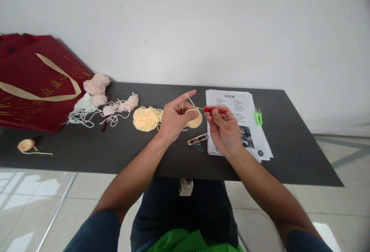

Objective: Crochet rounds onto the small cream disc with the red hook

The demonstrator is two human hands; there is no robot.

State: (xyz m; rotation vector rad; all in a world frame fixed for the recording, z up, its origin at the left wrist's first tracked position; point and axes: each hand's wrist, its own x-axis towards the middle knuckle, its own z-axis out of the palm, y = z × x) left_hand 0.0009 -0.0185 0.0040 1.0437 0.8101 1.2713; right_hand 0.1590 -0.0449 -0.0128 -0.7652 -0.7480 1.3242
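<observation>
My left hand (175, 118) pinches a round cream crochet piece (195, 118) between thumb and fingers, its index finger stretched out with yarn looped over it. In my right hand (224, 130) is a crochet hook with a red handle (215, 110), its metal tip pointing left at the top edge of the piece. A ball of yellow yarn (146, 119) lies just left of my left hand. Below the piece, small thread snips (197, 139) and a teal stitch marker (198, 147) rest on the dark table (179, 165).
Printed sheets (231, 94) lie under and beyond my right hand, with green snips (258, 116) on their right edge. Pink yarn (97, 84), white yarn (84, 103) and a dark red bag (34, 78) are at left. A small beige crochet piece (26, 145) sits front left.
</observation>
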